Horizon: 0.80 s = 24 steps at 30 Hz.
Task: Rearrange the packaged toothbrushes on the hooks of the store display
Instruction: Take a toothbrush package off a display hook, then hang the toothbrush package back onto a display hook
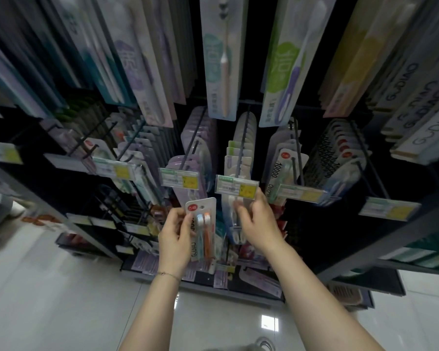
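While the fingers point(182, 224) of the left hand point(174, 236) clamp the edge of a loose toothbrush pack point(203, 224), with blue and orange brushes inside and clear of any hook, the right hand point(257, 221) curls its fingers point(239, 211) onto the front hanging pack point(229, 225), just under a yellow price tag point(236, 187) on the centre hook point(242, 148).
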Each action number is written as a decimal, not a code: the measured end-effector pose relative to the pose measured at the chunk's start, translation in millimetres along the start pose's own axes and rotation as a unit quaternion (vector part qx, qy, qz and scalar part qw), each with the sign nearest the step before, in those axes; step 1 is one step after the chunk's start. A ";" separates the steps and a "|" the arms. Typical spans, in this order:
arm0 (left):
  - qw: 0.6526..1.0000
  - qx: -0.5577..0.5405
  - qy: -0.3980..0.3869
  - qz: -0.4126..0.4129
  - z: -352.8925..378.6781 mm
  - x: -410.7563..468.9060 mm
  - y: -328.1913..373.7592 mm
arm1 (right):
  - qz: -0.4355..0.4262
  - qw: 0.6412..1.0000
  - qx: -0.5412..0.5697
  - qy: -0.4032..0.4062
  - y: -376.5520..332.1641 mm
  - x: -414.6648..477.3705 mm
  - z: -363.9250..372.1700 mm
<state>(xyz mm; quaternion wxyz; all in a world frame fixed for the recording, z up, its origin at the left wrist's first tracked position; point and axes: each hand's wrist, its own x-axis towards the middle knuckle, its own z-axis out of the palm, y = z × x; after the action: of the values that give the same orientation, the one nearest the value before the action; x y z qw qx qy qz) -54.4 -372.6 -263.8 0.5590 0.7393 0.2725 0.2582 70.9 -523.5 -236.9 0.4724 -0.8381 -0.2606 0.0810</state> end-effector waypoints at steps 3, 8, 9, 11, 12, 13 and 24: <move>1.000 -0.005 -0.002 -0.006 -1.8 1.0 -1.5 | 0.001 1.000 0.019 0.015 -0.6 -1.9 2.2; 1.000 -0.007 -0.003 -0.005 -2.6 2.0 -2.2 | 0.041 0.998 0.012 0.040 -2.4 6.8 1.2; 1.000 -0.009 -0.005 -0.006 -2.4 2.1 -2.2 | 0.047 0.998 0.014 0.044 -2.9 9.0 1.0; 1.000 -0.010 -0.008 -0.005 -1.8 2.2 -1.9 | 0.052 0.997 0.015 0.047 -3.6 12.7 1.9; 1.000 -0.010 -0.010 -0.004 -1.5 2.3 -1.5 | 0.053 0.997 0.013 0.049 -3.5 13.9 3.1; 1.000 -0.011 -0.011 -0.002 -1.2 2.5 -1.2 | 0.055 0.997 0.011 0.052 -3.4 14.6 4.6; 0.999 -0.014 -0.041 0.022 10.4 -3.4 9.1 | 0.049 0.998 0.011 0.047 0.1 12.9 2.5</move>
<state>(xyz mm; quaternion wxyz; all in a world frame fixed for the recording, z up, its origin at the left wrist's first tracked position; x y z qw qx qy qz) -48.7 -384.1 -257.8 0.5745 0.7472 0.2288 0.2435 81.0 -515.0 -236.9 0.4889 -0.8473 -0.1958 0.0679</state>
